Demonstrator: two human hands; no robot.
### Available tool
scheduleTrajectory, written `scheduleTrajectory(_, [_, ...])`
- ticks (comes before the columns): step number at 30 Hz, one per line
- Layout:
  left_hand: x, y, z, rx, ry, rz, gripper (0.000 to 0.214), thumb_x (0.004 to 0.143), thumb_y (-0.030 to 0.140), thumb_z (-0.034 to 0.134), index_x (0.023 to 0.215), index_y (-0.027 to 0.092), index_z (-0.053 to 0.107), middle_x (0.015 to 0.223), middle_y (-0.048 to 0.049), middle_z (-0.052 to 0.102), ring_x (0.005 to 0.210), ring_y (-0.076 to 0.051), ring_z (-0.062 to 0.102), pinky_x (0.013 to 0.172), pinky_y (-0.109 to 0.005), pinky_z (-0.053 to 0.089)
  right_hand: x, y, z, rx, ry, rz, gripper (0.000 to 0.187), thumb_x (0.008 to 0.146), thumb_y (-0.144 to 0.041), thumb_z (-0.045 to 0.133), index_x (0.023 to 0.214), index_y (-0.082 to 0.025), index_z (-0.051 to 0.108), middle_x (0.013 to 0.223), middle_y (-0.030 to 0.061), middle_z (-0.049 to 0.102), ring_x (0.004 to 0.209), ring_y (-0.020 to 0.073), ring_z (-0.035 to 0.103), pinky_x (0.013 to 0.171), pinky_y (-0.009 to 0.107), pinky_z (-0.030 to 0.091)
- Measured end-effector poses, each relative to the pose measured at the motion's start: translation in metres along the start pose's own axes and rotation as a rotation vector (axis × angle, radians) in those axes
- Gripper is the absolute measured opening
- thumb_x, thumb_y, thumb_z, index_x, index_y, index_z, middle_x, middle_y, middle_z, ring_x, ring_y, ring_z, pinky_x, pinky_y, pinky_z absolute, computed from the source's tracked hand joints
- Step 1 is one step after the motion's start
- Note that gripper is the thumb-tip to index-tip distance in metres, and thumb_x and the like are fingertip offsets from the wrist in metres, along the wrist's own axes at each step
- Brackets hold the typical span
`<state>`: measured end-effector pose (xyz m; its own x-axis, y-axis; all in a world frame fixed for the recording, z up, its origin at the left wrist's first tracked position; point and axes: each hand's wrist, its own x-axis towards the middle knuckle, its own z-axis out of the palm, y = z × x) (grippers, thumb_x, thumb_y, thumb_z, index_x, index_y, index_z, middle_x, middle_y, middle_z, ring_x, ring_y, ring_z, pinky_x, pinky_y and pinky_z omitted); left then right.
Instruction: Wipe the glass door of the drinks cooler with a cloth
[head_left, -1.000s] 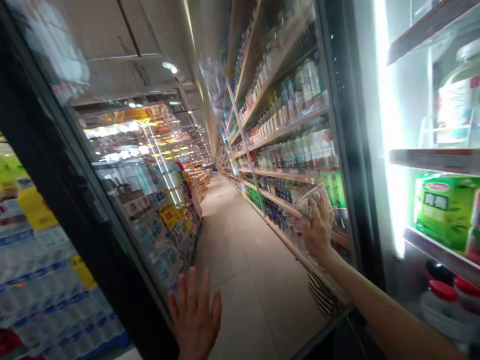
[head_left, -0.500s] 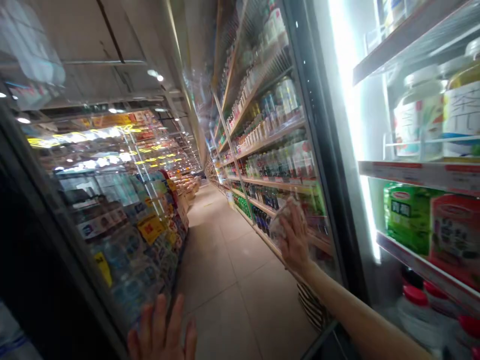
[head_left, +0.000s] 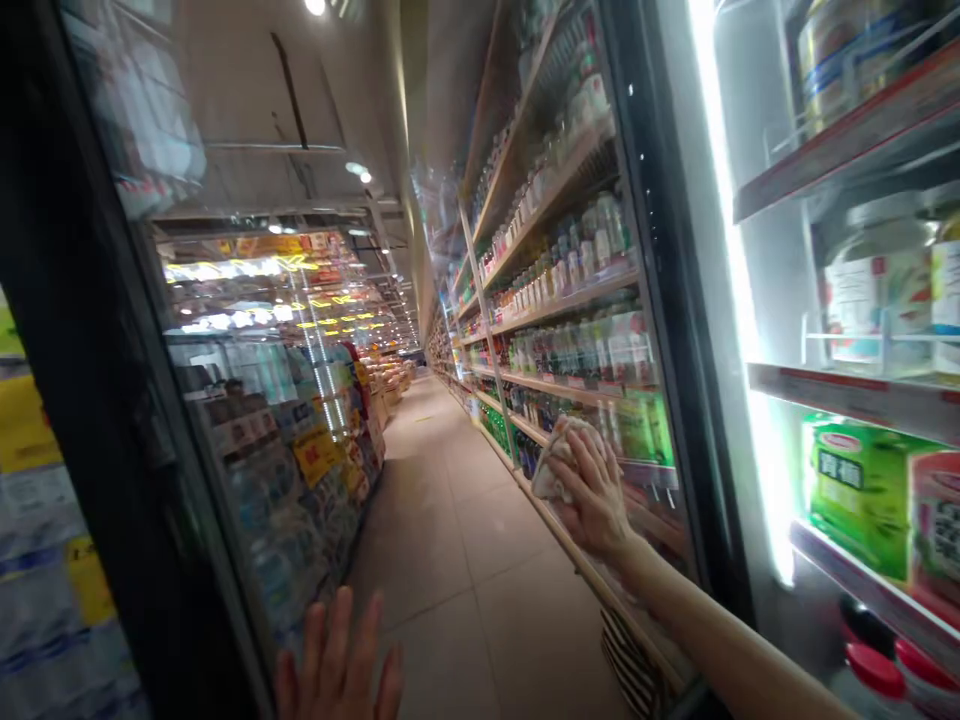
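A dark-framed glass door [head_left: 169, 450] stands in front of me, its pane reaching across most of the view. My right hand [head_left: 596, 500] presses a crumpled whitish cloth [head_left: 553, 481] flat to the glass, fingers bent over it. At the bottom, left of centre, my left hand [head_left: 337, 665] has its fingers spread and pointing up. It holds nothing; whether it touches the pane I cannot tell. Its wrist lies below the picture.
At right, a lit cooler holds bottles, a green carton [head_left: 862, 490] and red-lidded jars [head_left: 874, 670] on shelves. Drink shelves [head_left: 555, 300] appear in the glass, beside a tiled aisle [head_left: 427, 480]. Bottle packs [head_left: 64, 590] stand outside the door's left edge. Low at right is something striped [head_left: 630, 660].
My view has turned left, so the door frame and cooler shelves sit further right. The right hand, still on the cloth, is slightly lower in view. My left hand stays spread.
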<state>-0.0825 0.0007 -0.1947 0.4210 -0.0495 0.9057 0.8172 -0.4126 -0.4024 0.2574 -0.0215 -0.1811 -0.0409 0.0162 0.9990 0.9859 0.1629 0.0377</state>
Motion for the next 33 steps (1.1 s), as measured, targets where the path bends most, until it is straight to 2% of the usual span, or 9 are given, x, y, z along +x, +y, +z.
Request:
scheduleTrajectory(6, [-0.002, 0.002, -0.001, 0.008, -0.005, -0.017, 0.070, 0.081, 0.016, 0.052, 0.142, 0.025, 0.020, 0.150, -0.0046, 0.017, 0.138, -0.022, 0.016, 0.113, -0.044, 0.010, 0.018, -0.013, 0.010, -0.057, 0.288, 0.324, 0.051, 0.085, -0.023, 0.042, 0.136, -0.023, 0.035, 0.147, 0.0120, 0.024, 0.136, 0.0306, 0.021, 0.104, 0.057, 0.025])
scheduleTrajectory(10, [-0.003, 0.001, -0.003, -0.004, -0.016, -0.012, 0.071, 0.080, 0.015, 0.053, 0.142, 0.024, 0.020, 0.150, -0.0047, 0.016, 0.138, -0.023, 0.015, 0.114, -0.044, 0.009, 0.010, -0.056, 0.012, 0.069, 0.036, -0.002, 0.046, 0.081, -0.021, 0.044, 0.127, -0.025, 0.045, 0.149, 0.0067, 0.022, 0.136, 0.0312, 0.021, 0.106, 0.056, 0.022])
scheduleTrajectory(12, [-0.003, 0.001, -0.004, -0.007, -0.024, -0.013, 0.072, 0.080, 0.015, 0.053, 0.143, 0.023, 0.020, 0.150, -0.0052, 0.016, 0.138, -0.023, 0.015, 0.114, -0.044, 0.009, 0.012, -0.057, 0.010, 0.084, -0.031, -0.106, 0.042, 0.081, -0.023, 0.044, 0.122, -0.027, 0.050, 0.148, 0.0043, 0.025, 0.135, 0.0298, 0.024, 0.107, 0.055, 0.020])
scheduleTrajectory(18, [-0.001, 0.003, -0.006, -0.014, -0.029, -0.020, 0.072, 0.079, 0.014, 0.052, 0.143, 0.024, 0.019, 0.150, -0.0042, 0.015, 0.139, -0.023, 0.013, 0.114, -0.043, 0.008, 0.045, -0.029, 0.011, -0.052, 0.307, 0.320, 0.053, 0.084, -0.023, 0.044, 0.136, -0.022, 0.037, 0.147, 0.0128, 0.026, 0.135, 0.0312, 0.022, 0.104, 0.056, 0.025])
scheduleTrajectory(23, [-0.002, 0.003, -0.008, -0.018, -0.036, -0.030, 0.072, 0.080, 0.014, 0.052, 0.143, 0.023, 0.019, 0.150, -0.0046, 0.014, 0.139, -0.023, 0.013, 0.114, -0.043, 0.007, 0.040, -0.067, 0.011, 0.109, -0.034, -0.168, 0.046, 0.080, -0.021, 0.045, 0.125, -0.027, 0.048, 0.146, 0.0071, 0.029, 0.135, 0.0287, 0.024, 0.107, 0.054, 0.021])
scheduleTrajectory(25, [-0.002, 0.002, -0.008, -0.026, -0.047, -0.027, 0.072, 0.079, 0.014, 0.052, 0.143, 0.023, 0.018, 0.151, -0.0045, 0.014, 0.139, -0.023, 0.012, 0.114, -0.043, 0.007, 0.045, -0.064, 0.010, 0.087, 0.023, -0.114, 0.044, 0.081, -0.022, 0.045, 0.124, -0.026, 0.049, 0.144, 0.0083, 0.032, 0.134, 0.0288, 0.026, 0.107, 0.054, 0.021])
scheduleTrajectory(29, [-0.003, 0.002, -0.008, -0.038, -0.045, -0.012, 0.073, 0.078, 0.013, 0.052, 0.143, 0.023, 0.020, 0.150, -0.0048, 0.015, 0.139, -0.023, 0.013, 0.114, -0.042, 0.006, 0.066, -0.050, 0.009, -0.014, 0.279, 0.221, 0.049, 0.083, -0.020, 0.043, 0.132, -0.020, 0.042, 0.146, 0.0132, 0.028, 0.135, 0.0302, 0.023, 0.105, 0.055, 0.024])
scheduleTrajectory(31, [-0.004, 0.003, -0.010, -0.040, -0.044, -0.013, 0.073, 0.078, 0.012, 0.052, 0.143, 0.022, 0.020, 0.150, -0.0054, 0.015, 0.139, -0.023, 0.012, 0.114, -0.043, 0.006, 0.069, -0.062, 0.010, 0.028, 0.218, 0.139, 0.047, 0.082, -0.020, 0.043, 0.130, -0.021, 0.044, 0.146, 0.0121, 0.027, 0.136, 0.0300, 0.021, 0.106, 0.054, 0.023])
scheduleTrajectory(33, [-0.001, 0.004, -0.014, -0.063, -0.047, -0.019, 0.073, 0.078, 0.013, 0.053, 0.143, 0.022, 0.019, 0.151, -0.0058, 0.015, 0.139, -0.024, 0.013, 0.114, -0.044, 0.006, 0.065, -0.081, 0.011, 0.112, 0.054, -0.107, 0.044, 0.080, -0.021, 0.043, 0.124, -0.024, 0.050, 0.146, 0.0081, 0.029, 0.136, 0.0289, 0.022, 0.107, 0.053, 0.021])
